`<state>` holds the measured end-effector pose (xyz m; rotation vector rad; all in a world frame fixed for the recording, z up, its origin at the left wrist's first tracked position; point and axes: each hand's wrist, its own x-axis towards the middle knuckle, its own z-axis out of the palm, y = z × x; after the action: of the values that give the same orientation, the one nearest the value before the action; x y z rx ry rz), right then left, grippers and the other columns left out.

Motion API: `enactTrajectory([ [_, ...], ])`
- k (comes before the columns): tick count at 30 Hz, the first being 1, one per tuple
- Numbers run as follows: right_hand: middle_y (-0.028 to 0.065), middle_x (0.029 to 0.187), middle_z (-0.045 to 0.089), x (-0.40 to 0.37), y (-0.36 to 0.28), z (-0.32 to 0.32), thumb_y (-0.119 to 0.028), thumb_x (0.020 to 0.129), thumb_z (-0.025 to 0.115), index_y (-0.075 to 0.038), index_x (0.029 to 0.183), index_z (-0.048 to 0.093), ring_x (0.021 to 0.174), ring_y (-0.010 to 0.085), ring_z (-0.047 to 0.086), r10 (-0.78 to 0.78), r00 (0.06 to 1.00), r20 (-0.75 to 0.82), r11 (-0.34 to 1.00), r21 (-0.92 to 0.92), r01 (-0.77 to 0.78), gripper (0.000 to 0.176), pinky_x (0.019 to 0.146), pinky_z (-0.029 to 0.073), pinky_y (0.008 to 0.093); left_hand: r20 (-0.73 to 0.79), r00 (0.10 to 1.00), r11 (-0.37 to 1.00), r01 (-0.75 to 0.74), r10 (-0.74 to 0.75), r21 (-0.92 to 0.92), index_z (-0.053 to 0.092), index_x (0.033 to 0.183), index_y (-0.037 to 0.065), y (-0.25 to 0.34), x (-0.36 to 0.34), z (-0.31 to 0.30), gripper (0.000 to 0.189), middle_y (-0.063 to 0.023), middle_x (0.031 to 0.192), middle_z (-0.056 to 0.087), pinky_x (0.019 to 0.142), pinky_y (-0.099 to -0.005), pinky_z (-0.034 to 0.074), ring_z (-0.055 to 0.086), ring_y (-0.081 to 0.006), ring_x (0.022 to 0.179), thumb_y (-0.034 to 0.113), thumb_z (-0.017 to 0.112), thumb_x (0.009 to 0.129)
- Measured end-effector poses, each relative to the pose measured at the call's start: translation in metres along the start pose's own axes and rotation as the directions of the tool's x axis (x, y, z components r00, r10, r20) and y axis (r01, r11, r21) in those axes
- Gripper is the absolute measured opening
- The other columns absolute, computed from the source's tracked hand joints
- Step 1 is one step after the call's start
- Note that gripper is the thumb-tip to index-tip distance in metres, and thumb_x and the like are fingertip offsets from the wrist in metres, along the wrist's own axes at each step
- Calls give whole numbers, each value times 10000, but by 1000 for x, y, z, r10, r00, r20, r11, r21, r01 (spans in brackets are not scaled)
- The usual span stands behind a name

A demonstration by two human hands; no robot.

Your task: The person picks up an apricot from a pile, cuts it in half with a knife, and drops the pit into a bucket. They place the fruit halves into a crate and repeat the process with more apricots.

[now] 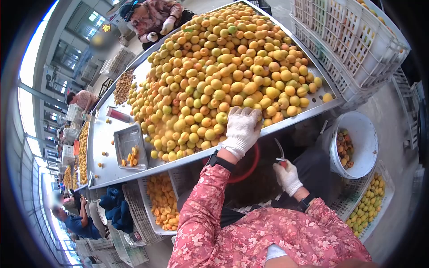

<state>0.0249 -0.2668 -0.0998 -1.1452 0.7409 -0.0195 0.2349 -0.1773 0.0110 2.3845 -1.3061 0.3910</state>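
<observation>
A large heap of yellow-orange apricots (pixel 210 76) covers the metal table (pixel 107 167). My left hand (pixel 242 129), in a white glove, rests at the heap's near edge with its fingers against the fruit; whether it grips one is hidden. Lower right, over my lap, my gloved right hand (pixel 288 176) is closed around the red handle of a small curved tool (pixel 279 149), its metal tip pointing up. Under the table edge, between my hands, part of a red round rim (pixel 255 163) shows.
A white bucket (pixel 364 145) with dark fruit stands right, above a crate of green-yellow fruit (pixel 368 205). Stacked crates (pixel 353 49) rise upper right. A metal tray (pixel 129 136) with cut pieces lies left; a crate of halves (pixel 163 201) sits below. A co-worker (pixel 152 20) is across the table.
</observation>
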Motion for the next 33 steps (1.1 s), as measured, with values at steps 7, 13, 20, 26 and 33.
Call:
enactTrajectory([
  [7,-35,576,488,3,-11,-2,-202,921,684,-92,927,564,412,75,433,102,994,-31,989,113,-98,164,392,332,255,-6,998,998,-64,64,7,671,1042,136,7,56,38,326,-82,974,654,899,-450,435,601,-309,945,189,739,728],
  [13,4,610,553,10,0,-9,-224,891,706,-58,860,587,483,106,479,67,998,-19,996,-63,-68,207,471,384,279,83,994,998,-68,69,-17,668,1090,152,5,81,58,367,-88,993,660,915,-449,429,604,-308,976,215,743,736],
  [20,186,786,646,17,22,-12,-340,844,722,-19,976,617,744,322,643,32,999,-12,962,-272,-34,363,720,498,397,239,971,985,-13,-29,173,662,1163,162,-11,102,71,400,-104,1003,681,928,-466,407,624,-315,973,229,705,771],
  [26,155,769,650,15,13,-10,-341,866,704,-25,994,626,702,291,649,7,1000,-5,950,-312,-8,350,667,494,378,377,924,967,-40,-60,251,672,1113,129,-8,117,92,413,-128,998,673,953,-455,405,619,-334,992,271,732,730],
  [33,-7,588,505,1,-11,-7,-255,1020,529,-71,1026,587,408,87,442,108,992,71,965,232,-122,193,378,353,253,17,933,847,335,-361,-412,645,1167,70,2,62,20,396,-129,1049,680,861,-374,517,651,-260,976,206,749,809],
])
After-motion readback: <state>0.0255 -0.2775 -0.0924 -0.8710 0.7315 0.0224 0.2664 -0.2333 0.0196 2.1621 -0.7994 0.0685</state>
